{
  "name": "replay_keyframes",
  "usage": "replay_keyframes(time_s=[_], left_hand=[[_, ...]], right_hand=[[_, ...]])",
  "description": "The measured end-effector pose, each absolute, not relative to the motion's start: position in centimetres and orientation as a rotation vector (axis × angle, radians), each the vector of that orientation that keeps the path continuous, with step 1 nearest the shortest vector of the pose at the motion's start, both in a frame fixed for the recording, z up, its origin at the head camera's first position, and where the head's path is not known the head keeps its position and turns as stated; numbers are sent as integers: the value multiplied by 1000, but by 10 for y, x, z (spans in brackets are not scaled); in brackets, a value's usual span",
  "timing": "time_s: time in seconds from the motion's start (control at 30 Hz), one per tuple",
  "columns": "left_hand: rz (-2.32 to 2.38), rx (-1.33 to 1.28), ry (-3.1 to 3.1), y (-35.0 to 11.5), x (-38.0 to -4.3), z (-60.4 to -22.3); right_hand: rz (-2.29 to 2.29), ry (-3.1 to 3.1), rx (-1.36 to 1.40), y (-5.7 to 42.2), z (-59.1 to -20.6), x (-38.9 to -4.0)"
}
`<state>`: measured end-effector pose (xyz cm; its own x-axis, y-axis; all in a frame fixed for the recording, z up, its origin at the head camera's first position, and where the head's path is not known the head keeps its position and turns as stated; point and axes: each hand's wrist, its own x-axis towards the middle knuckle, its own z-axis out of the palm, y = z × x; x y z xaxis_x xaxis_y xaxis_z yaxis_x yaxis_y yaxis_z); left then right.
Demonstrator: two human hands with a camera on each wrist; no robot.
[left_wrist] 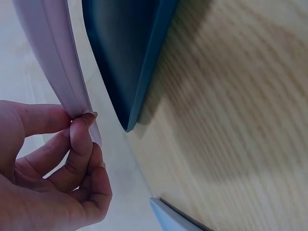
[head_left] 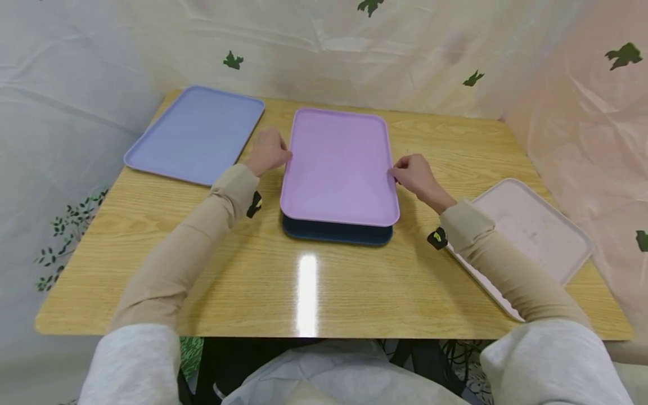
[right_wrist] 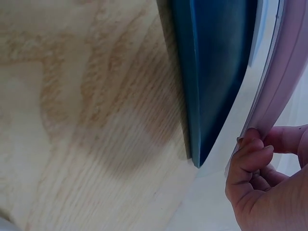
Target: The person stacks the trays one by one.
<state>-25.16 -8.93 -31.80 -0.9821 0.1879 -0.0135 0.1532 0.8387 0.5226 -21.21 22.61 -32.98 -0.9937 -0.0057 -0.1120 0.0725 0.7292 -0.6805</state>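
A rectangular pink-purple tray [head_left: 340, 169] is held in the air at the middle of the table, between my two hands. My left hand [head_left: 268, 151] pinches its left rim between thumb and fingers. On the opposite rim, my right hand [head_left: 416, 173] pinches in the same way. Beneath the raised tray lies a dark blue tray [head_left: 336, 232] flat on the table; in the head view only its near end shows. Both wrist views show a gap between the pink-purple tray [left_wrist: 57, 53] and the dark blue tray [right_wrist: 219, 62].
A light blue tray [head_left: 197, 135] lies at the back left of the wooden table [head_left: 243, 298]. At the right, a pale pinkish-white tray [head_left: 531, 225] lies at an angle, partly hidden under my right forearm. Hanging sheets [head_left: 324, 50] with leaf patterns stand behind the table and at its sides.
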Motion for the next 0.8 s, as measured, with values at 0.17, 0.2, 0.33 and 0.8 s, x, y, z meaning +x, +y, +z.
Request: replay_keyframes(time_s=[0.17, 0.2, 0.33, 0.8], left_hand=[[841, 261, 2935, -88, -247, -322], [846, 260, 2928, -88, -246, -323], [852, 273, 2926, -88, -244, -324], [741, 300, 2948, -89, -244, -328]], right_hand=[[-1111, 2811, 49, 228, -333, -209], [-1107, 2809, 44, 228, -333, -208], [-1082, 2812, 42, 229, -334, -205], [-1032, 2800, 39, 228, -338, -202]])
